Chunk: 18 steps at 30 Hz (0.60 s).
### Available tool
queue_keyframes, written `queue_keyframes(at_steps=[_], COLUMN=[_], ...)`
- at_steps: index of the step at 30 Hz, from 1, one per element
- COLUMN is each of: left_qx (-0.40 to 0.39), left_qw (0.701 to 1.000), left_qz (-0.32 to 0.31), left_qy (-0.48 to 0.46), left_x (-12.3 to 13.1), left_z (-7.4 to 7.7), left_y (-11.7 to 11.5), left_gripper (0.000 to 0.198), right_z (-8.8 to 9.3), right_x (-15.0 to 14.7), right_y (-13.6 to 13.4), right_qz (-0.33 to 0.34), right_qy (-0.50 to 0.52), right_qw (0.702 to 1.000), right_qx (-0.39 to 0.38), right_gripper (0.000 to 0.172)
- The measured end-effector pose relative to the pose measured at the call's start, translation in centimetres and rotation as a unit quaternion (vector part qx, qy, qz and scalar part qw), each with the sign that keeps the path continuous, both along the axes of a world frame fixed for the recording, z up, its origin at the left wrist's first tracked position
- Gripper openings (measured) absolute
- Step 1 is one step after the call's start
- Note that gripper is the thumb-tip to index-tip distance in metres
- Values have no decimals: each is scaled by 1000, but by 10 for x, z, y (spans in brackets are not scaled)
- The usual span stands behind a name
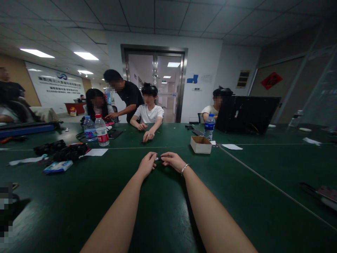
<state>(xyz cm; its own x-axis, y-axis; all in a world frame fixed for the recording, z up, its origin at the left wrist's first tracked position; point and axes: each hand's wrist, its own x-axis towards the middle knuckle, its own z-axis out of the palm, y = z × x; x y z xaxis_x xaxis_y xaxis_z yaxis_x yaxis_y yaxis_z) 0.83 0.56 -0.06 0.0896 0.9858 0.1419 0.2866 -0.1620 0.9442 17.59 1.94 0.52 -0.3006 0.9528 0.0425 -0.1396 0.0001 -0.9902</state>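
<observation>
We have the small dark piece (159,158), with its shiny bit, between our two hands, low over the tabletop (163,214); whether it touches down, we cannot tell. The fingers of our right hand (173,161) are pinched on its dark end. Those of our left hand (148,164) are drawn together beside the shiny bit (whether they press on it, we cannot tell). We judge it light and stiff, perhaps slick on the shiny part, so a fingertip hold at the ends should suit it, with no hard squeezing.

For moving, we have room to both sides and back towards us. The open box (201,145), ahead on the right, has raised edges to mind; straight ahead, a seam (126,148) crosses the tabletop, with a co-worker's hand (149,135) just beyond.
</observation>
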Motion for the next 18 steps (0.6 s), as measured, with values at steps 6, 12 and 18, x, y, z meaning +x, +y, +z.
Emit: queue_keyframes(at_steps=[6,12,18], left_qx=[-3,4,30], left_qw=[1000,1000,999], left_qz=[-19,-16,-21], left_qy=[-22,-19,24], left_x=[1,-1,-2], left_z=[8,1,-3], left_y=[-8,-2,1], left_gripper=[37,30,38], right_z=[0,-1,0], right_x=[0,1,0], right_y=[0,1,0], right_qz=[0,2,3], right_qy=[-1,-1,-7], right_qw=[1000,1000,1000], right_qx=[2,3,5], right_gripper=[15,16,16])
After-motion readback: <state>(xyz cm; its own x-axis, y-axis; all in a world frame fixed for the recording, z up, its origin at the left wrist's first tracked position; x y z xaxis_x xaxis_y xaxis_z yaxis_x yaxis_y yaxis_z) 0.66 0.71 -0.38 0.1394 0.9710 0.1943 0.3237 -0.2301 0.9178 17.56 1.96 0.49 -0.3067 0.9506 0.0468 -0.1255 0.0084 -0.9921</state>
